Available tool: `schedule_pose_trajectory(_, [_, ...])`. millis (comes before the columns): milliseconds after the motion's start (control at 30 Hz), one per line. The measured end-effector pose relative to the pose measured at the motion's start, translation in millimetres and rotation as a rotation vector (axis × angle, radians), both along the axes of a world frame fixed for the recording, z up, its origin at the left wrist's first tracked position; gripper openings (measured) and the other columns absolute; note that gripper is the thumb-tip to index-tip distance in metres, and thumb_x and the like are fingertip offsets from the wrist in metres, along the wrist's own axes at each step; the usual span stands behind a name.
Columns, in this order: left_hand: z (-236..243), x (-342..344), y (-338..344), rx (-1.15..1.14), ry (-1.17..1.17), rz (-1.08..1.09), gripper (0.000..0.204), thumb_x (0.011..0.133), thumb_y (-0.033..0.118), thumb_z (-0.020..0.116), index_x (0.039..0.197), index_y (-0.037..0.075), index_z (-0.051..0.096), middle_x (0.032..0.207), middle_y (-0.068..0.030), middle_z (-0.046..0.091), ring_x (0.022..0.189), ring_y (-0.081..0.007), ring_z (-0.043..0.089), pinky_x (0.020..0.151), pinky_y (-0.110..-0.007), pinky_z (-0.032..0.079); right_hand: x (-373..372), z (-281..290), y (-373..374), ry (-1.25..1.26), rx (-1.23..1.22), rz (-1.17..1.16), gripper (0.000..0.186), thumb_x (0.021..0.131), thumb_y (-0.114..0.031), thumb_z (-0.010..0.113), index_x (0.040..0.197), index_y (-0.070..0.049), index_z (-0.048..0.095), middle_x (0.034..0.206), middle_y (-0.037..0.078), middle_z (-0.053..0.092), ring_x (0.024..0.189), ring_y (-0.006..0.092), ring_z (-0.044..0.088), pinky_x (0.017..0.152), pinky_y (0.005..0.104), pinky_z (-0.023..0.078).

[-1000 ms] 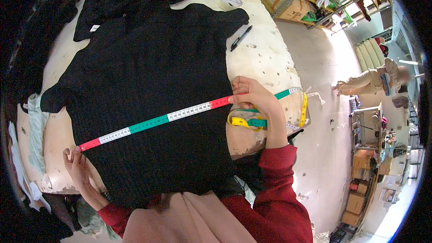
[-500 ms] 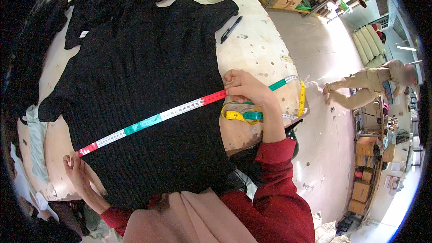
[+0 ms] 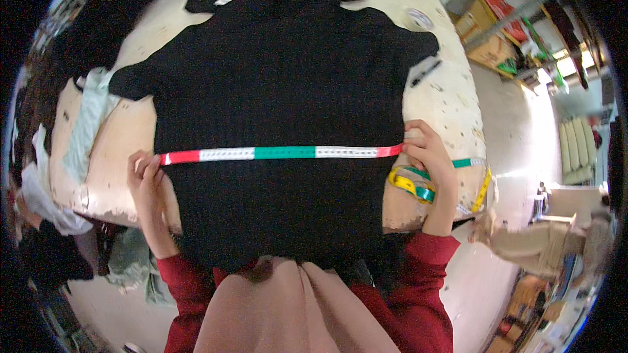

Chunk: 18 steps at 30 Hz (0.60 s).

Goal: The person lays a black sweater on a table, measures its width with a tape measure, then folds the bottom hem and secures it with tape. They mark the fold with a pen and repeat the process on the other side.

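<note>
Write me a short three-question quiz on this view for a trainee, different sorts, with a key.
1. True or false: the left hand and the right hand both grip the flat measuring tape with coloured bands.

2. Multiple choice: which hand is nearer the slim black pen?
A) Left
B) Right
C) Both equally

3. Fill in: where the tape crosses the black cloth garment, the middle band between the hands is ____.

Key:
1. True
2. B
3. Green
</note>
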<state>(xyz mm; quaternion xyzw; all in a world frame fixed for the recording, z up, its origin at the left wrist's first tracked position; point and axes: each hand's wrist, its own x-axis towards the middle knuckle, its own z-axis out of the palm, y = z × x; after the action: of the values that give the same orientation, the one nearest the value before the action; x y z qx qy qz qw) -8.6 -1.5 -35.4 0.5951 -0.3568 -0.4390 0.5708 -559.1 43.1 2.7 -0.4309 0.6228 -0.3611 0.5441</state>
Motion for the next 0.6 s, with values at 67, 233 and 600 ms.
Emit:
schedule_pose_trajectory(67, [10.0, -15.8, 3.1, -0.029, -0.041, 0.027, 0.035, 0.088, 0.002, 0.067, 0.121, 0.007, 0.057, 0.089, -0.0045, 0.067, 0.074, -0.0056, 0.057, 0.063, -0.018, 0.044, 16.2, 4.8, 4.9, 0.159, -0.115, -0.131, 0.037, 0.084, -0.002, 0.062, 0.120, -0.007, 0.051, 0.077, 0.003, 0.064, 0.056, 0.0045, 0.051, 0.043, 0.0205, 0.036])
schedule_pose_trajectory(233, [37.7, -42.6, 22.3, -0.274, -0.441, 0.278, 0.020, 0.086, -0.002, 0.068, 0.105, -0.004, 0.065, 0.093, -0.0120, 0.072, 0.093, -0.0158, 0.067, 0.083, -0.025, 0.053, 47.6, 48.5, 35.5, 0.637, -0.091, -0.091, 0.050, 0.083, -0.006, 0.066, 0.130, -0.011, 0.049, 0.100, 0.011, 0.070, 0.075, 0.0201, 0.063, 0.063, 0.0307, 0.050])
schedule_pose_trajectory(600, [97.4, -140.9, 61.3, -0.629, -0.622, -0.944, 0.040, 0.076, 0.020, 0.078, 0.114, 0.014, 0.066, 0.121, -0.0062, 0.064, 0.117, -0.0282, 0.054, 0.106, -0.052, 0.033, 204.2, 33.8, 56.9, 0.695, -0.650, 0.574, 0.045, 0.085, -0.015, 0.063, 0.129, -0.006, 0.054, 0.102, 0.013, 0.064, 0.095, 0.0306, 0.062, 0.089, 0.0460, 0.047])
